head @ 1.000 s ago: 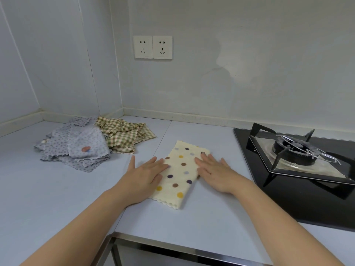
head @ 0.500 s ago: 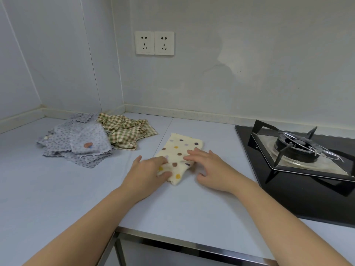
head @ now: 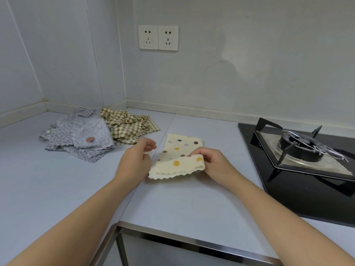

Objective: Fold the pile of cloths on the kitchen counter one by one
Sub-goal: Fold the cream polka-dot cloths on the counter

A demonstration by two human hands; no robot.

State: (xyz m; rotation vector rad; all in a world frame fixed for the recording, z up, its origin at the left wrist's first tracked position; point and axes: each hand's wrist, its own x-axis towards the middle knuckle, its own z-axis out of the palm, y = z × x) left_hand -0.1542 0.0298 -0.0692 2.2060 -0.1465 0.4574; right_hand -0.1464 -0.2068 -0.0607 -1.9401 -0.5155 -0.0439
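My right hand point(head: 215, 164) pinches the near scalloped edge of the cream polka-dot cloth point(head: 182, 146). Its fingers point(head: 201, 152) are curled over the top of the raised flap and the thumb is tucked beneath it. That flap stands off the surface point(head: 182, 204) and bends back over the rest of the cloth, which lies flat between my hands near the middle of the surface.

My left hand point(head: 134, 162) sits just beside the flap's left corner with its fingers loosely curled and the fingertips turned toward the cloth. I cannot tell whether it grips the corner or only touches it.

To the left, toward the corner of the wall, lies the unfolded pile. The grey-blue dotted cloths point(head: 76, 139) are in front, and a green checked cloth point(head: 128, 125) lies crumpled behind them and to the right, touching them.

On the right, a black gas hob point(head: 288, 189) is set into the surface, well apart from the cloth. A double wall socket point(head: 158, 37) sits on the wall above.
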